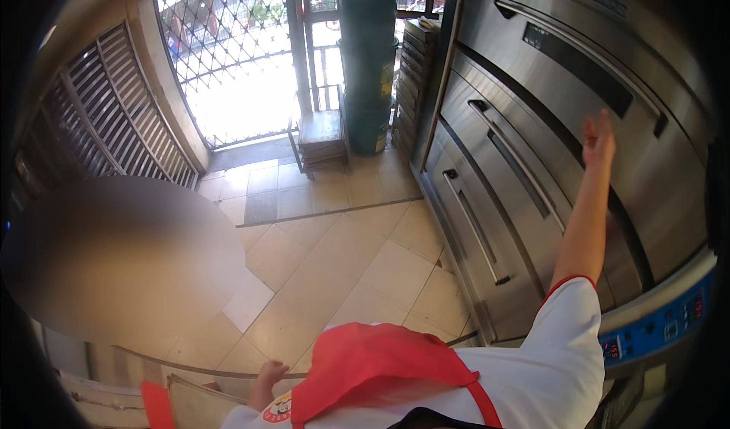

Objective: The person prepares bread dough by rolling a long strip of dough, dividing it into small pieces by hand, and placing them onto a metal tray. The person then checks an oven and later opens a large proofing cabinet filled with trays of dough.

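My right arm stretches forward to the stainless steel deck oven (525, 87) on the right. My right hand (599, 138) is in front of its top door, just below the dark window (578, 64). Its fingers point up and look loosely bent, with nothing visible in them. The long bar handle (593, 60) of that door runs past the fingertips, apart from them. My left hand (270, 376) is low beside the red apron (380, 360), fingers slightly curled and apart, holding nothing that I can see. All the oven doors in view are closed.
A blue control panel (658, 319) with lit red digits is at the lower right. Ahead stand tall green bins (367, 71), a low stack of trays (321, 136) and a lattice gate (228, 56). A slatted metal shutter (114, 109) lines the left wall. A blurred patch hides the lower left.
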A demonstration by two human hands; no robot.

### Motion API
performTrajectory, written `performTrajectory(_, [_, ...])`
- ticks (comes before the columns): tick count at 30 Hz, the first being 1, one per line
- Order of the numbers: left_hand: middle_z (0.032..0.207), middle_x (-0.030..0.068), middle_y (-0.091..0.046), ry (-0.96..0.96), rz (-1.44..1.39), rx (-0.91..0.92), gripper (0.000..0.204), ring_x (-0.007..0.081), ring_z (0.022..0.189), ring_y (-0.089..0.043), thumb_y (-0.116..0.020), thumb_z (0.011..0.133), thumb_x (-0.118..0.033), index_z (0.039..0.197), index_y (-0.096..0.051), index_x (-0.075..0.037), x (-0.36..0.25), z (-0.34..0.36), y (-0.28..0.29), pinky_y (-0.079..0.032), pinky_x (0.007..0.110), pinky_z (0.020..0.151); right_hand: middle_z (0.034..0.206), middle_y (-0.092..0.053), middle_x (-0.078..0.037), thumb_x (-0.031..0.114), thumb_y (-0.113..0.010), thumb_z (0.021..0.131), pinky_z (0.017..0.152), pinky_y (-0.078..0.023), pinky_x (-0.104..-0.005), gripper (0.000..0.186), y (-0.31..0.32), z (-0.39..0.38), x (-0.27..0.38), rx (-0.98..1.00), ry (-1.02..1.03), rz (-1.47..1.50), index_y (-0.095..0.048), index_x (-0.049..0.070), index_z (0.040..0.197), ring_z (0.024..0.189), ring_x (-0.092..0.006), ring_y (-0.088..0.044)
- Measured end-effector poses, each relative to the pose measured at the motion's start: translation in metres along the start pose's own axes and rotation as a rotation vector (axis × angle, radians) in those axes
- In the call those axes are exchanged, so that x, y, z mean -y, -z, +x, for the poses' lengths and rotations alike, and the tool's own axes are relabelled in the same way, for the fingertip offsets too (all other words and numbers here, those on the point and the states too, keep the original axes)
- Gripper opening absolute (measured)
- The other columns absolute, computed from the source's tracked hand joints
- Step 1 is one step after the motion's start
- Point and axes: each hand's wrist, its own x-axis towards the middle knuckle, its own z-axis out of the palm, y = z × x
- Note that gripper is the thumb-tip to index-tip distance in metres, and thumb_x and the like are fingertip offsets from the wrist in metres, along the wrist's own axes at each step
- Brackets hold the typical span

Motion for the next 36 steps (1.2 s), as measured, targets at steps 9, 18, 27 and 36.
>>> performTrajectory(9, [0.086,0.0128,-0.078,0.199,-0.092,0.215,0.041,0.0246,0.077,-0.074,-0.080,0.084,-0.024,0.115,-0.077,0.002,-0.089,0.117,0.054,-0.059,0.037,0.071,0.122,-0.062,-0.021,0.023,-0.061,0.109,0.078,-0.062,-0.0398,0.043,-0.053,0.176,0.060,0.227,0.316,0.292,-0.048,-0.005,0.139,0.100,-0.0305,-0.065])
performTrajectory(18, [0.091,0.0148,-0.078,-0.292,-0.029,-0.037,0.036,0.0286,0.088,-0.073,-0.081,0.083,-0.018,0.111,-0.077,0.004,-0.403,0.389,0.254,-0.057,0.043,0.079,0.110,-0.070,-0.003,0.032,-0.065,0.108,0.069,-0.049,-0.0309,0.015,-0.118,0.000,-0.042,0.111,0.614,0.094,-0.070,0.018,0.110,0.074,-0.0144,-0.059])
performTrajectory(27, [0.090,0.0131,-0.074,-0.845,-0.027,0.037,0.026,0.0191,0.076,-0.068,-0.073,0.091,-0.016,0.107,-0.073,0.005,-0.690,0.468,0.234,-0.055,0.036,0.070,0.110,-0.061,-0.003,0.029,-0.051,0.114,0.060,-0.048,-0.0295,0.014,-0.118,-0.130,-0.123,-0.157,0.571,-0.013,-0.058,0.017,0.117,0.067,-0.0123,-0.055])
performTrajectory(36, [0.088,0.0109,-0.073,-0.643,0.402,0.357,0.026,0.0183,0.075,-0.067,-0.074,0.092,-0.021,0.106,-0.074,0.000,-0.713,0.449,0.130,-0.055,0.038,0.068,0.115,-0.056,-0.009,0.022,-0.046,0.116,0.057,-0.048,-0.0301,0.014,-0.085,-0.140,-0.138,-0.127,0.612,-0.103,-0.045,0.016,0.128,0.065,-0.0145,-0.055])
